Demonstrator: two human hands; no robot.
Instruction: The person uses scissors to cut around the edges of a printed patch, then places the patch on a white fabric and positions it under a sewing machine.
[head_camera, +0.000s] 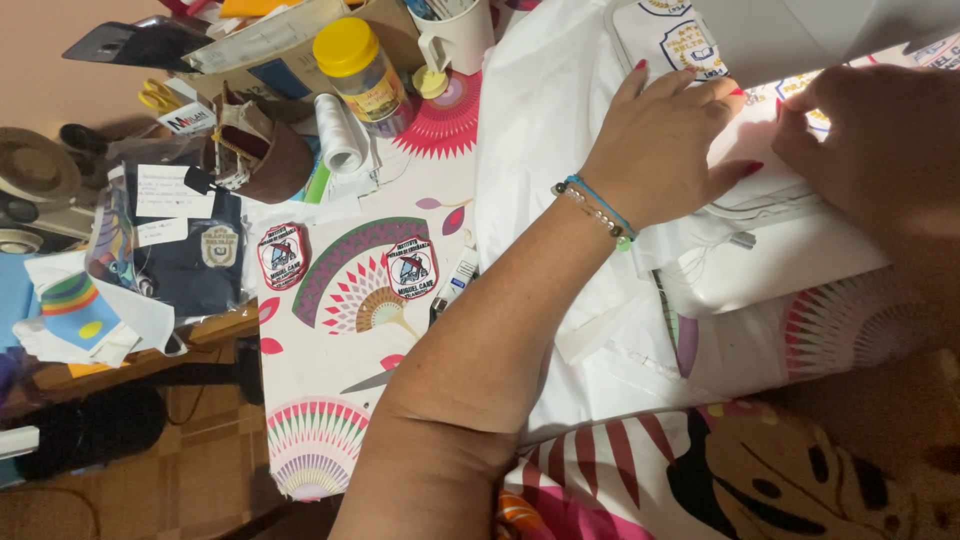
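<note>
We press our left hand (665, 150) flat, fingers spread, on the white fabric (560, 150) lying over the pale sewing machine bed (780, 265); its grip closes on nothing. Our right hand (870, 140) rests on the same cloth beside an embroidered crest (692, 45); whether its grip pinches the fabric we cannot tell. Several crests already show stitched on the cloth, so we judge the work well begun. Two loose red patches (283, 255) lie untouched on the patterned desk (330, 440), near a white thread spool (340, 130).
</note>
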